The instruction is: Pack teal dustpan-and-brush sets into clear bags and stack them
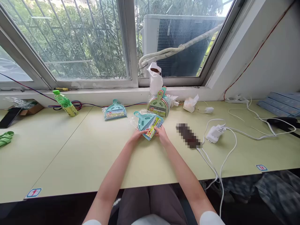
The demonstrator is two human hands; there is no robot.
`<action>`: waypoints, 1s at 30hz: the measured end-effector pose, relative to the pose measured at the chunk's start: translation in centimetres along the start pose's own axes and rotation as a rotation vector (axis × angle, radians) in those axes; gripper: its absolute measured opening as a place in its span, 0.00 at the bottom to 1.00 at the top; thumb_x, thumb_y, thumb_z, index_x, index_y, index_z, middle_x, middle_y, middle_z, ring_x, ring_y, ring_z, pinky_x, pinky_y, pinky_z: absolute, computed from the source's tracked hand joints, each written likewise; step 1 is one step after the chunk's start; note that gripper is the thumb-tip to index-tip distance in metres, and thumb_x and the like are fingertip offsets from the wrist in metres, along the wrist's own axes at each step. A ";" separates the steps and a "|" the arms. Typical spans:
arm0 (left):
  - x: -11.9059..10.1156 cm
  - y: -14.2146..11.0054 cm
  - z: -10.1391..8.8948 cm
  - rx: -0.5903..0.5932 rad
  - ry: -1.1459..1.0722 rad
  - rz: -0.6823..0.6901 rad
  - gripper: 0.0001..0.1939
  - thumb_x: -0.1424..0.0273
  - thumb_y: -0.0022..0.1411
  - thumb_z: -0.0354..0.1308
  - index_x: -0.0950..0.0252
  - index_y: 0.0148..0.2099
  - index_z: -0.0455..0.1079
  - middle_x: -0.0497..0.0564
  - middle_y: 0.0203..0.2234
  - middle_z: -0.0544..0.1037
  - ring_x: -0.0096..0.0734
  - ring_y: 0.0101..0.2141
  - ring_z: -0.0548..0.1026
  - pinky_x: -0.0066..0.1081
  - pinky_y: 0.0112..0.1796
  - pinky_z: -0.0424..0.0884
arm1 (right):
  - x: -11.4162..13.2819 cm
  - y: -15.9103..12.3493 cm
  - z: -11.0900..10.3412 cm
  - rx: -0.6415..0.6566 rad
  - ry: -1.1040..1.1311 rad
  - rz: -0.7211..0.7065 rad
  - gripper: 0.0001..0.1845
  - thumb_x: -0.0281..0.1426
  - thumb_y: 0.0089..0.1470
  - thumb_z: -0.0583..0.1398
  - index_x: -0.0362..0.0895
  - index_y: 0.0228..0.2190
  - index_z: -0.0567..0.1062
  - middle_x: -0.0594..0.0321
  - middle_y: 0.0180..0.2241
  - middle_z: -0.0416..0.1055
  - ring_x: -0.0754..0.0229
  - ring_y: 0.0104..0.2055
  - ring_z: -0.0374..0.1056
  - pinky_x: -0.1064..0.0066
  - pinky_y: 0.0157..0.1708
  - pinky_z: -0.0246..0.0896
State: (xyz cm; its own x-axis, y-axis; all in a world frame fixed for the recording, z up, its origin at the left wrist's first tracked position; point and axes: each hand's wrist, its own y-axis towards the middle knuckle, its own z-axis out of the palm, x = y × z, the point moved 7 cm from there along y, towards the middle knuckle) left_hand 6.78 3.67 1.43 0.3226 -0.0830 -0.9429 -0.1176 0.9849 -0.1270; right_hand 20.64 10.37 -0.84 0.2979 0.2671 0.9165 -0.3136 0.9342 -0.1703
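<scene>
Both my hands hold a teal mini dustpan-and-brush set (148, 122) in a clear plastic bag with a yellow label, low over the pale green table (93, 156). My left hand (136, 136) grips its near left edge with fingers curled. My right hand (161, 133) pinches the near right edge by the label. Another bagged teal set (114, 110) lies to the far left of it. A stack of several coloured dustpan sets (159, 103) leans upright just behind.
A green drink bottle (64, 103) leans at the back left. A white paper bag (155, 78) stands on the sill. White chargers and cables (217, 132) sprawl at the right beside a blurred dark object (188, 135). A crumpled tissue (190, 103) lies beyond.
</scene>
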 end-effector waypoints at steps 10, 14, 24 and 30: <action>0.8 0.2 0.2 0.053 0.043 -0.005 0.32 0.66 0.45 0.71 0.64 0.54 0.68 0.59 0.49 0.75 0.46 0.46 0.75 0.39 0.45 0.74 | 0.9 -0.3 0.1 -0.003 0.019 -0.078 0.19 0.29 0.43 0.65 0.46 0.37 0.65 0.59 0.39 0.76 0.56 0.38 0.75 0.66 0.33 0.73; 1.7 0.1 1.4 0.050 -0.062 -0.073 0.23 0.66 0.53 0.67 0.68 0.50 0.70 0.59 0.46 0.77 0.37 0.41 0.77 0.37 0.45 0.74 | 1.2 -0.2 -0.5 -0.080 0.067 -0.142 0.20 0.30 0.41 0.66 0.47 0.37 0.65 0.61 0.36 0.75 0.56 0.36 0.74 0.65 0.32 0.74; 1.3 1.2 0.4 -0.219 -0.247 0.074 0.18 0.67 0.61 0.58 0.66 0.52 0.66 0.54 0.42 0.78 0.30 0.37 0.77 0.31 0.40 0.74 | 2.0 -0.6 0.3 -0.025 0.111 -0.215 0.25 0.33 0.38 0.68 0.46 0.38 0.65 0.62 0.37 0.75 0.58 0.37 0.74 0.63 0.35 0.74; 2.5 0.8 2.1 -0.178 -0.310 0.027 0.21 0.69 0.57 0.62 0.67 0.52 0.66 0.57 0.44 0.77 0.31 0.37 0.77 0.32 0.39 0.74 | 2.3 -0.9 -0.1 -0.110 0.103 -0.282 0.26 0.35 0.39 0.67 0.46 0.39 0.64 0.61 0.36 0.74 0.57 0.37 0.73 0.63 0.36 0.72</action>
State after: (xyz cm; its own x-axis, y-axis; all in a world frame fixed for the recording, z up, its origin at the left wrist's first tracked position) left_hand 9.47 4.59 -0.41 0.5839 0.0200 -0.8116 -0.2827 0.9421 -0.1802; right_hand 21.72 10.17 1.33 0.4508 0.0116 0.8926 -0.1078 0.9933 0.0415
